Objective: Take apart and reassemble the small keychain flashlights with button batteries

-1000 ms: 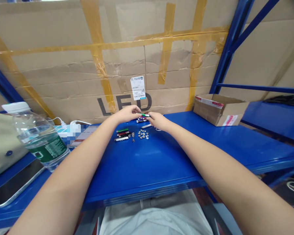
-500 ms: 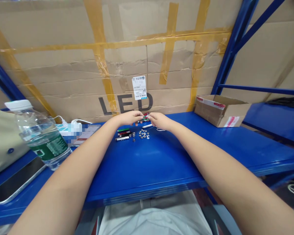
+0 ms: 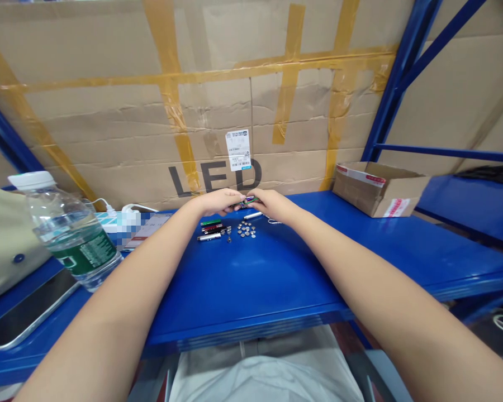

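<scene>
My left hand (image 3: 218, 201) and my right hand (image 3: 273, 203) meet over the back of the table, fingertips pinched close together. A thin green piece, seemingly a small tube (image 3: 254, 201), shows at my right fingertips. What my left fingers pinch is too small and covered to make out. More small coloured parts lie partly hidden behind the fingers. Just below the hands rests a silver tube (image 3: 252, 215). Several button cells (image 3: 246, 229) are scattered nearer to me. Left of them lie a green tube (image 3: 210, 223), dark red and black tubes, a silver tube (image 3: 209, 237) and small metal pieces (image 3: 229, 233).
A water bottle (image 3: 73, 234), a phone (image 3: 29, 310), a beige bag (image 3: 8, 240) and a white power strip (image 3: 117, 221) stand or lie at left. An open cardboard box (image 3: 377, 192) sits at back right. Taped cardboard (image 3: 218, 111) walls the back of the blue table (image 3: 255, 285).
My hands have drawn slightly closer together. My right fingers have curled further over the green piece, which now shows higher and to the right. The parts on the table have not moved.
</scene>
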The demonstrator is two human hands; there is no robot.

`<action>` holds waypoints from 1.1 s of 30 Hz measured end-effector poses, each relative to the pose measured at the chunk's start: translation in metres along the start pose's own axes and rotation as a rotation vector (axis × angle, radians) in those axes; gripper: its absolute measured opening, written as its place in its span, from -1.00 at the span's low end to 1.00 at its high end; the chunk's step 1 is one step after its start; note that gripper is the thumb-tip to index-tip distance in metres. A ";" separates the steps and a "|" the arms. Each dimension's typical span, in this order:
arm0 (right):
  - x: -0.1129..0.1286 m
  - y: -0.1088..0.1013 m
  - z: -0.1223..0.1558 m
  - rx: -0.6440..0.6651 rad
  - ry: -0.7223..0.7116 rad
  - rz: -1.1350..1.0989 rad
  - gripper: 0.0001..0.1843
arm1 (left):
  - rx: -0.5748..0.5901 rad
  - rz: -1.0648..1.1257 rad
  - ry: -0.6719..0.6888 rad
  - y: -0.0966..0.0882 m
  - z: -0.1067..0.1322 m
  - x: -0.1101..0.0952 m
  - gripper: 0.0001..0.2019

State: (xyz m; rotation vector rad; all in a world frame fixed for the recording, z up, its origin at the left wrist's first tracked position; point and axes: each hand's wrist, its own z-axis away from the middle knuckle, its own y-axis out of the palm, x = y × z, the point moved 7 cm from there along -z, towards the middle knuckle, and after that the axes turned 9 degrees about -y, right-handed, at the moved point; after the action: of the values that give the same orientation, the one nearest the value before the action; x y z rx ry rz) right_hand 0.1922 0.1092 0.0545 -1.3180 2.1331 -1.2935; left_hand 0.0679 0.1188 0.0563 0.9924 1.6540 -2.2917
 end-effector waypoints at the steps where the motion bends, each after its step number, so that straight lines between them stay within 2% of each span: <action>1: 0.001 -0.001 0.000 -0.017 -0.005 -0.014 -0.74 | 0.013 0.016 -0.006 0.000 0.000 0.001 -0.64; 5: 0.001 -0.005 0.000 -0.084 0.044 -0.110 -0.77 | 0.085 0.073 0.006 0.003 0.000 0.003 -0.68; 9: -0.005 0.000 0.001 -0.089 0.114 -0.261 -0.79 | 0.127 0.183 0.001 0.004 -0.001 0.003 -0.74; 16: -0.008 -0.004 -0.001 -0.193 0.116 -0.242 -0.79 | 0.103 0.326 -0.063 0.003 0.000 0.003 -0.80; 25: -0.003 -0.010 -0.001 -0.220 0.152 -0.277 -0.85 | 0.064 0.340 -0.049 0.001 -0.002 0.003 -0.78; 29: -0.005 -0.001 0.000 -0.152 0.208 -0.476 -0.91 | 0.018 0.299 0.024 -0.002 -0.006 0.004 -0.72; 33: -0.007 0.011 0.004 -0.088 0.276 -0.896 -0.84 | -0.097 0.241 0.135 -0.007 -0.008 -0.001 -0.68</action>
State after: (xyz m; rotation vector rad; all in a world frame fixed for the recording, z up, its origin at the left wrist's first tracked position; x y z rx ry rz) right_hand 0.1925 0.1142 0.0421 -2.4059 1.7936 -1.7771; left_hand 0.0687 0.1280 0.0616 1.2709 1.5778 -2.0110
